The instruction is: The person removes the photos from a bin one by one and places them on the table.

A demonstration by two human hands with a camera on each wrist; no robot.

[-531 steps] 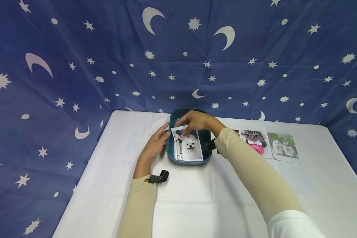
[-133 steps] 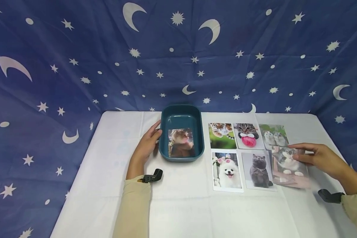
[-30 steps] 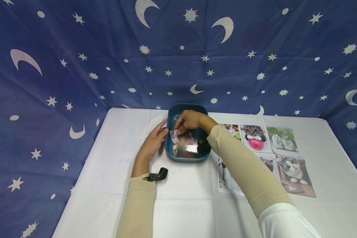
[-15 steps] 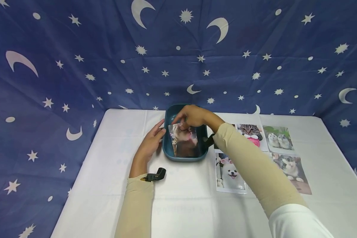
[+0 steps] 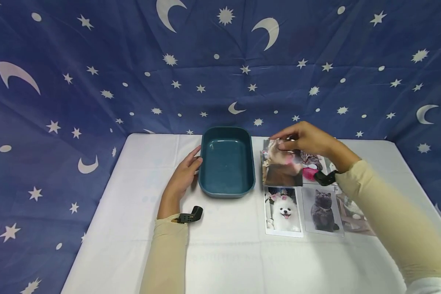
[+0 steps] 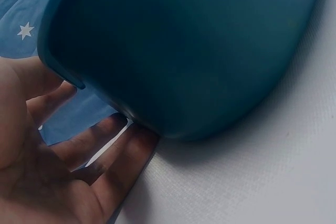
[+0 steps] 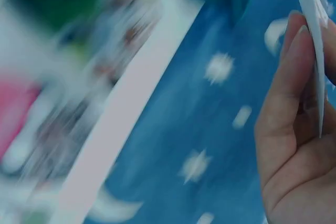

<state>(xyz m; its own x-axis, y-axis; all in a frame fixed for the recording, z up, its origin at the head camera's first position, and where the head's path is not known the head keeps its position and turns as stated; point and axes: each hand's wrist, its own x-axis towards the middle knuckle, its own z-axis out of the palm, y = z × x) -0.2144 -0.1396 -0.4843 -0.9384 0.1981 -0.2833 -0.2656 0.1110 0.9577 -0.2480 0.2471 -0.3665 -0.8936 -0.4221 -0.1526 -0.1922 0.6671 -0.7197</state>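
Observation:
In the head view a dark teal plastic box (image 5: 226, 163) stands on the white table with nothing in it. My left hand (image 5: 181, 177) rests against its left side, fingers extended; the left wrist view shows the fingertips (image 6: 144, 132) at the outer wall. My right hand (image 5: 312, 143) pinches a photo card (image 5: 282, 173), a brownish animal picture, by its upper edge between thumb and fingers. The card overlaps the tiger photo (image 5: 263, 157) and hides most of it. Seen from the right wrist, the card (image 7: 315, 40) is edge-on between thumb and fingers.
Below the held card lie a white dog photo (image 5: 284, 212), a grey cat photo (image 5: 321, 210) and another cat photo (image 5: 356, 216), partly under the right sleeve. A cat photo with a pink ball (image 5: 308, 173) lies behind. A blue star-patterned cloth (image 5: 220, 81) hangs behind the table.
The right hand has lifted the brownish photo card out of the box and carried it right, over the tiger photo. The left hand has stayed at the box.

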